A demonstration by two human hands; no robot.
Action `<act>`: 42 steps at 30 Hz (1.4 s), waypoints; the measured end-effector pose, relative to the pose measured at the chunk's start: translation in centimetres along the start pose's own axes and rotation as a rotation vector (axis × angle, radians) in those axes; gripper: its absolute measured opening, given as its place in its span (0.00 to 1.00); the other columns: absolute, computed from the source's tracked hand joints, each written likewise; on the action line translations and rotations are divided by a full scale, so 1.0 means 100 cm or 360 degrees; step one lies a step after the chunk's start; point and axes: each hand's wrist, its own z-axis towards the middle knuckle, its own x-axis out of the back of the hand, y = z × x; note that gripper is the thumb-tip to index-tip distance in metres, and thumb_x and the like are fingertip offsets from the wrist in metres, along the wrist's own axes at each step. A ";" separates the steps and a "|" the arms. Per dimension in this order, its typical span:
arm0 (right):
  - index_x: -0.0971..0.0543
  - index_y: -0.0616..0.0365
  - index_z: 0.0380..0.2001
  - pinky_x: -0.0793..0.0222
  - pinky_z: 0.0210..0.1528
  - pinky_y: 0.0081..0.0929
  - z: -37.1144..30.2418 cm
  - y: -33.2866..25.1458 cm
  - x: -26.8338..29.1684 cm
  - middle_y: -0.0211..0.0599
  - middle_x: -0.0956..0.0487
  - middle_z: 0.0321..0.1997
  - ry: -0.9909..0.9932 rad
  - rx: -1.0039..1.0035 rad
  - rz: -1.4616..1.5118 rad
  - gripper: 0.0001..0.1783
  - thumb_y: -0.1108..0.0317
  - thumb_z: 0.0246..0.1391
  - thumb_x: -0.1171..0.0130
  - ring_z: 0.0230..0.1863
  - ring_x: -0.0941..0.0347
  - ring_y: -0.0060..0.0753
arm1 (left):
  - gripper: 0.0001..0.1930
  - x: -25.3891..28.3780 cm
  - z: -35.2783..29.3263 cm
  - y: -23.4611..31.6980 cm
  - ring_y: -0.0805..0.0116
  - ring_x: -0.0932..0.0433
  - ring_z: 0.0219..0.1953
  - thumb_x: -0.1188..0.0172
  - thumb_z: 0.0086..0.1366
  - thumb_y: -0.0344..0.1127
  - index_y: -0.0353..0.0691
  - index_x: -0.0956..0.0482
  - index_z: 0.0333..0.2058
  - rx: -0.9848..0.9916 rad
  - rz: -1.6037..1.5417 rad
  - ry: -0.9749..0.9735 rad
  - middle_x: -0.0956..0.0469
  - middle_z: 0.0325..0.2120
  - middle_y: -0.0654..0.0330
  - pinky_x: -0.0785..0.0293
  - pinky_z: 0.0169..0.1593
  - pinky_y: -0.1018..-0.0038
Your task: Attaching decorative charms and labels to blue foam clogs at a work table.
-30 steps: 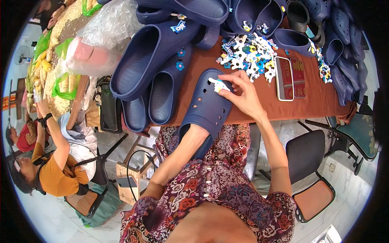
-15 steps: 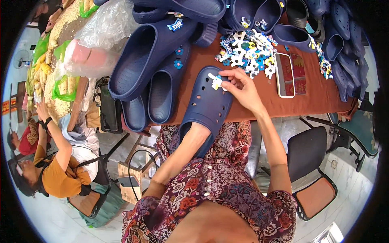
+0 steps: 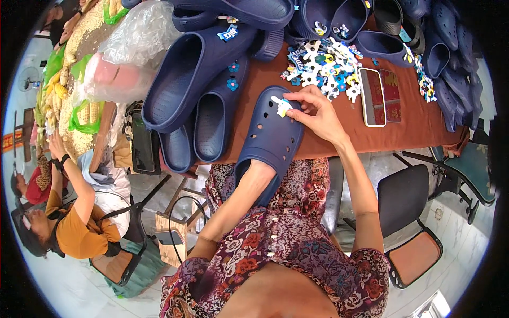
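Observation:
A navy clog [image 3: 272, 125] with holes in its upper lies toe away from me at the table's near edge. Into its opening goes my left hand [image 3: 261, 174]; only the wrist and back of the hand show, and the fingers are hidden inside. On the toe, a small white shoe charm [image 3: 281, 106] with a yellow patch rests among the holes. My right hand [image 3: 313, 113] pinches that charm between thumb and fingers. Whether it is seated in a hole, I cannot tell. Beyond the right hand lies a heap of loose charms [image 3: 324, 66] in white, blue and yellow.
Several navy clogs [image 3: 177, 79] are stacked left of my hands; more clogs [image 3: 457, 79] pile up at the far right. A white-edged phone [image 3: 373, 98] lies on the brown cloth [image 3: 408, 122]. At far left, a person [image 3: 79, 228] handles corn. A chair [image 3: 405, 201] stands at right.
The right fingers and the charm have shifted very slightly on the clog's toe. The left hand stays inside the clog.

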 end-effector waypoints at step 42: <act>0.19 0.53 0.42 0.29 0.42 0.37 0.017 0.035 0.033 0.38 0.26 0.37 0.0732 0.0058 -0.1057 0.14 0.73 0.49 0.35 0.41 0.27 0.43 | 0.23 -0.007 -0.030 0.010 0.61 0.32 0.62 0.59 0.75 0.47 0.43 0.34 0.62 0.0039 -0.0152 0.0358 0.33 0.63 0.59 0.37 0.67 0.61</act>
